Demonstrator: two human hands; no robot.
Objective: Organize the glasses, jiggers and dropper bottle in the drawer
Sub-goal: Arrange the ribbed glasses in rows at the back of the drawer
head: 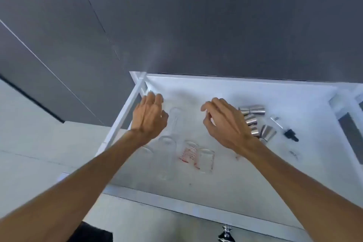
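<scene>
The tall glass (173,122) lies in the drawer (255,88), long axis running away from the person, just right of the left hand (149,118), which is nearer. Both hands' fingers are loosely spread, holding nothing; the right hand (225,124) hovers beside three jiggers (252,110). Glasses: about five (blurred). One dropper bottle (290,134).

- Clear glasses (172,143) are seen lying on the white drawer floor (225,167), left of centre; one glass (189,153) is printed with red markings.
- Steel jiggers (252,109) are clustered right of centre, lying on their sides.
- A black-capped dropper (285,129) is laid flat at the right.
</scene>
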